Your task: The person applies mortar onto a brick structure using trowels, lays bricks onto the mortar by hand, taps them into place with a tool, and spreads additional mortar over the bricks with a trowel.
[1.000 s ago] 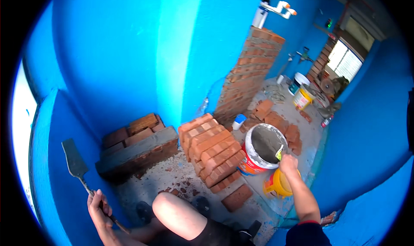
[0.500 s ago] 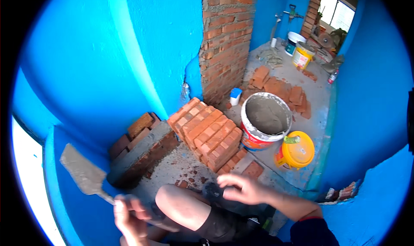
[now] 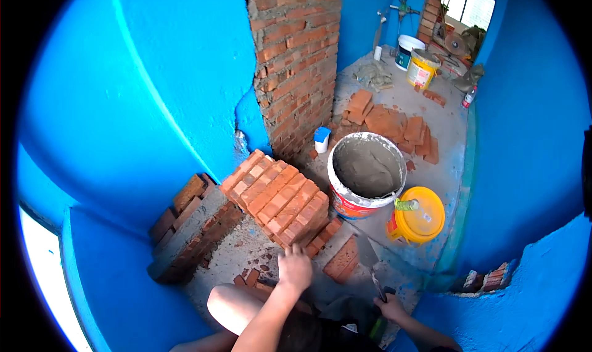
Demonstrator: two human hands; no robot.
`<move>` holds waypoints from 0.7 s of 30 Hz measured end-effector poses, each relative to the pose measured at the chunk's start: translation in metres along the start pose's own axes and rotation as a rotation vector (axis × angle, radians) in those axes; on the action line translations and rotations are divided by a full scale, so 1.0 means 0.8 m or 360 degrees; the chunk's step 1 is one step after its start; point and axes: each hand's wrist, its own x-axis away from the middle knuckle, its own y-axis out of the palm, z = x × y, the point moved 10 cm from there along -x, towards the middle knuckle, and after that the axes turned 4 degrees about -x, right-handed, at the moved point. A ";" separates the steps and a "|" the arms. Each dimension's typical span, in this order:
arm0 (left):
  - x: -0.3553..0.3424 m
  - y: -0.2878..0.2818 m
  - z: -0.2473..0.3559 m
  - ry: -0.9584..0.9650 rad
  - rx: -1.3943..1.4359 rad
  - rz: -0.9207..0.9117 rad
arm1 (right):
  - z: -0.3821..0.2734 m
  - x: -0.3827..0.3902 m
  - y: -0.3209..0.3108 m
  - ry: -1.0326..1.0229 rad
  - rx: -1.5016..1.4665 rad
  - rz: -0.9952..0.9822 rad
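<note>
My left hand (image 3: 295, 270) reaches to the near face of a stack of red bricks (image 3: 277, 199); its slightly bent fingers are apart, and I cannot tell whether they touch it. My right hand (image 3: 390, 307) is shut on the handle of a trowel (image 3: 367, 251), whose blade points away from me over a loose brick (image 3: 341, 262). Beyond it stands a bucket of grey mortar (image 3: 367, 164), beside a yellow lidded bucket (image 3: 419, 225) with a green item on top. My bare knee (image 3: 228, 306) is at the bottom.
A low mortared brick ledge (image 3: 191, 235) runs along the left. A partly built brick wall (image 3: 296, 62) rises behind the stack. Broken bricks (image 3: 388, 124) lie on the floor (image 3: 441, 136). More buckets (image 3: 419, 74) stand farther back. Blue walls (image 3: 524, 136) bound the space.
The trowel has passed from my left hand to my right. My left hand has moved toward the brick stack; my right has left the bucket area. The view has shifted.
</note>
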 end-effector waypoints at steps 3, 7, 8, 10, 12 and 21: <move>-0.051 -0.003 -0.016 -0.0228 0.0002 0.0372 | 0.083 -0.001 0.003 0.0453 0.0102 -0.0048; -0.099 0.020 0.009 -0.0259 -0.0220 0.0517 | 0.196 -0.006 0.026 0.0668 0.0211 -0.0320; -0.108 0.015 0.039 -0.0181 -0.0201 0.0510 | 0.251 -0.015 0.027 0.0540 0.0308 -0.0293; -0.101 0.023 0.065 0.0089 0.0158 0.0354 | 0.164 -0.013 0.015 0.0170 0.0610 -0.0269; -0.100 0.030 0.080 0.0086 -0.0069 0.0163 | 0.047 0.008 -0.043 0.0366 0.0776 -0.0179; -0.142 0.011 -0.004 -0.0556 -0.0016 0.0614 | 0.003 -0.033 -0.125 0.0243 0.1037 0.0359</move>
